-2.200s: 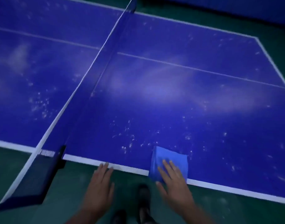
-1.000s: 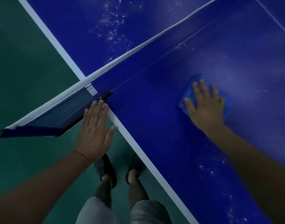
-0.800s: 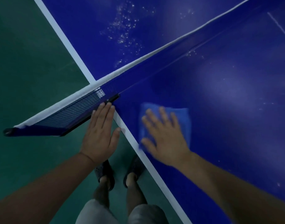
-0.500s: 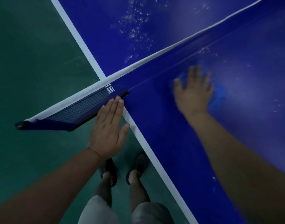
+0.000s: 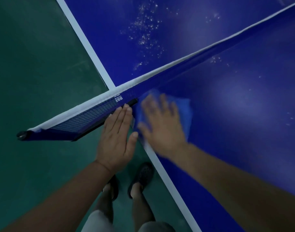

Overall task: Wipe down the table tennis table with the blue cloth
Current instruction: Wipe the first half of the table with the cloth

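Nearest the camera: two feet in dark sandals (image 5: 143,174) on the green floor (image 5: 34,81), toes close to the white edge line (image 5: 168,180) of the table (image 5: 243,139). The person stands at the side of the table, right by the net post.

Left hand (image 5: 115,136): flat, fingers straight and pressed together, thumb out to the side. Fingertips reach the black net bracket (image 5: 133,102). It holds nothing. Judged to be a brace for leaning over the surface; actual contact with the table edge cannot be confirmed.

Right hand (image 5: 161,124): flat, palm down, fingers spread, on top of the blue cloth (image 5: 186,111). Motion-blurred. No pinch is visible. The spread probably covers more of the cloth and presses it evenly.

The cloth lies on the near half, in the corner where the net (image 5: 93,116) meets the edge line, its left edge reaching the line. Judged step: a wipe stroke into that corner, where dust would collect.

Further out on the near half, a few white specks (image 5: 215,59) remain close under the net. Beyond the net, the far half has a dense patch of specks (image 5: 143,30) and looks unwiped.
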`<state>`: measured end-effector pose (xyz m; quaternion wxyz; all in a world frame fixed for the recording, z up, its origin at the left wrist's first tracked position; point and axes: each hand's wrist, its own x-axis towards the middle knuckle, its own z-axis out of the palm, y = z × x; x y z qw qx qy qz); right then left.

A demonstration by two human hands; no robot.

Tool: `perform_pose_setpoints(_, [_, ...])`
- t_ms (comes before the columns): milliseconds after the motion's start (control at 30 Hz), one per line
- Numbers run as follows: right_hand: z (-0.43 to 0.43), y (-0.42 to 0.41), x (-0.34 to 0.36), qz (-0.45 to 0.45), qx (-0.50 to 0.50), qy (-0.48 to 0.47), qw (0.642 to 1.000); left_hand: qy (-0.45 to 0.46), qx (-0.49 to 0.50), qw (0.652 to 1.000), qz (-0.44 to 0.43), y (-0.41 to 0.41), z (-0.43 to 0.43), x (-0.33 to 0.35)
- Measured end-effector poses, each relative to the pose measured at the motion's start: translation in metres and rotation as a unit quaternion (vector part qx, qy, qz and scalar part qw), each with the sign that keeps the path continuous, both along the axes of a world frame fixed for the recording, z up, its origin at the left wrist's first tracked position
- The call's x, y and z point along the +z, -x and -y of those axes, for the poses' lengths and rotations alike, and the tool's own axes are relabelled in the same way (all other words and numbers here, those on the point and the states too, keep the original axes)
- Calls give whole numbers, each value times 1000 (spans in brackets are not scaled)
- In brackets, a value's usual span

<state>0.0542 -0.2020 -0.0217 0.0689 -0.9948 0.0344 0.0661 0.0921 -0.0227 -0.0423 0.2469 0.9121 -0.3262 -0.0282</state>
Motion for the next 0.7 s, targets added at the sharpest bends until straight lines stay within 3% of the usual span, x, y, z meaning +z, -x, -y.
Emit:
perform_pose_setpoints(67, [-6,21,1,-6,144,-4,989,2,0,1000,6,-1,-1,0])
perform_pose_setpoints(100, [14,16,1,-2,146,6,989,1,0,1000,4,-1,-1,0])
perform_pose_setpoints(200, [99,-22,5,3,-75,58,996,-5,7,1000,-12,0,-1,0])
perform_pose_setpoints(267, [135,-41,10,-1,-239,32,970,0,10,1000,-8,1,0,0])
perform_pose_setpoints(333, [110,-45,9,18,-279,20,960,20,18,1000,-5,1,2,-1])
perform_pose_setpoints(367, [82,-40,4,32,-233,30,971,32,22,999,-3,1,2,-1])
perform_pose_setpoints(433, [16,-13,-4,40,-50,15,998,45,25,999,2,0,2,-2])
perform_pose_setpoints(500, [-15,17,-2,13,129,-4,992,48,19,999,6,0,1,-2])
perform_pose_setpoints(567, [19,13,1,7,168,3,986,47,16,999,-1,-1,0,0])
perform_pose_setpoints(633, [77,-10,-1,10,35,40,999,39,16,999,-9,-1,0,4])
perform_pose_setpoints(700, [123,-31,6,1,-195,29,980,33,20,999,-13,-3,1,8])
